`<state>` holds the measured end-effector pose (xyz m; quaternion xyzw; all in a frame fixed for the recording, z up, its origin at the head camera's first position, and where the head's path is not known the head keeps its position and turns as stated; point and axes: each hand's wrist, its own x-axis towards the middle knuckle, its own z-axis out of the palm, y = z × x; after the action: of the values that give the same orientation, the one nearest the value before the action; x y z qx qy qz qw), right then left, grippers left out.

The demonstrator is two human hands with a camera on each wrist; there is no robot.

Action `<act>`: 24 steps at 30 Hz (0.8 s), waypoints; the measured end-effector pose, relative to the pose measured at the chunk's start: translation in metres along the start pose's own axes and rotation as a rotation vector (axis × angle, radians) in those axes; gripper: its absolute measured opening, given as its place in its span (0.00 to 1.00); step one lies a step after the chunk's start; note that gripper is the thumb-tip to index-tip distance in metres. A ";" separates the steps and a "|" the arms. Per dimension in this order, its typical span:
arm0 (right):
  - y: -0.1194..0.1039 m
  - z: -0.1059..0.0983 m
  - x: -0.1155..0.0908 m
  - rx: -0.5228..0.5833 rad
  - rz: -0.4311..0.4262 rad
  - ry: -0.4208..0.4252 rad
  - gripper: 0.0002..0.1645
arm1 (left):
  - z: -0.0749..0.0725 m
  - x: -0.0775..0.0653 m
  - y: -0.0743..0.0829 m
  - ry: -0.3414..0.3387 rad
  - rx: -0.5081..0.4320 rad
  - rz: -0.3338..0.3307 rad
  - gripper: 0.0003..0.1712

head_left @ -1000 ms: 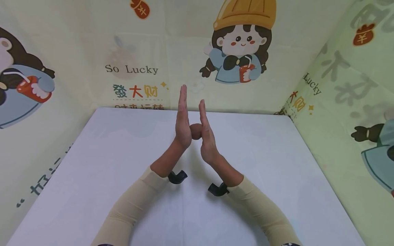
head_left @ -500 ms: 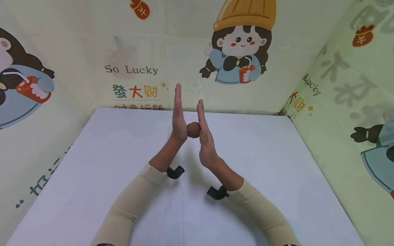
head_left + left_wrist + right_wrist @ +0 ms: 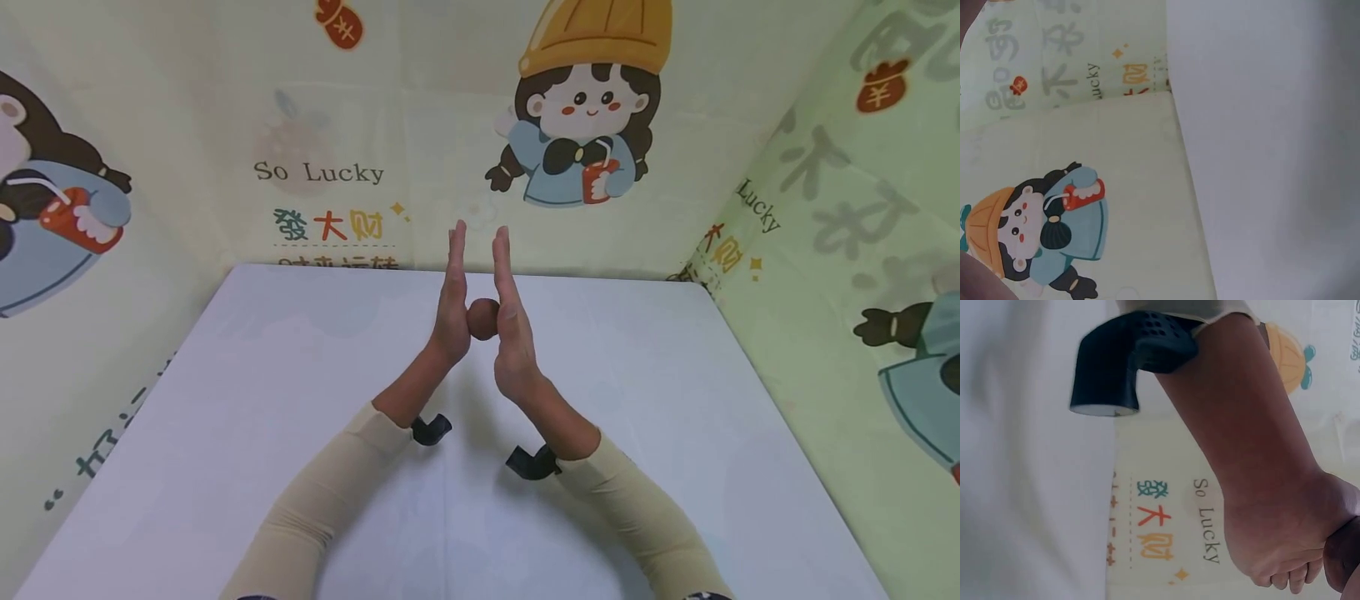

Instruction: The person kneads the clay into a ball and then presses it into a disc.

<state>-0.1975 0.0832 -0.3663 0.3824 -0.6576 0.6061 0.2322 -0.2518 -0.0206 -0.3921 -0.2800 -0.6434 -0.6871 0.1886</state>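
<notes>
A smooth brown ball, perhaps of clay, sits between my two palms above the white table. My left hand stands upright with straight fingers, its palm touching the ball's left side. Against the right side presses the palm of my right hand, fingers also straight and pointing away from me. In the right wrist view the ball shows partly at the right edge, beside the left hand. The left wrist view holds only blurred bits of skin at its left corners; the ball is out of that view.
The white tabletop runs back to a patterned cloth wall with cartoon prints. More printed cloth hangs at the right side. A black curved wrist mount juts from the right sleeve, another wrist mount from the left.
The hands first shift slightly left, then back right. Over the last half second the left hand draws toward me while the right slides forward, bringing the fingertips nearly level. The ball stays between the palms.
</notes>
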 end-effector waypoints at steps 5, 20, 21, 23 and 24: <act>0.001 -0.004 0.006 -0.007 0.008 0.023 0.51 | 0.006 -0.006 -0.001 -0.054 -0.007 0.000 0.38; 0.004 -0.016 0.022 -0.027 0.026 0.070 0.51 | 0.017 -0.018 0.003 -0.120 -0.027 -0.086 0.37; 0.004 -0.016 0.023 -0.026 0.027 0.072 0.51 | 0.018 -0.019 0.005 -0.123 -0.031 -0.088 0.37; 0.005 -0.018 0.025 -0.029 0.033 0.079 0.50 | 0.019 -0.020 0.007 -0.127 -0.039 -0.079 0.36; 0.006 -0.019 0.026 -0.032 0.038 0.083 0.51 | 0.019 -0.020 0.008 -0.131 -0.046 -0.073 0.36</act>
<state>-0.2207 0.0961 -0.3465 0.3407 -0.6641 0.6151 0.2540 -0.2287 -0.0047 -0.3986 -0.3048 -0.6483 -0.6883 0.1146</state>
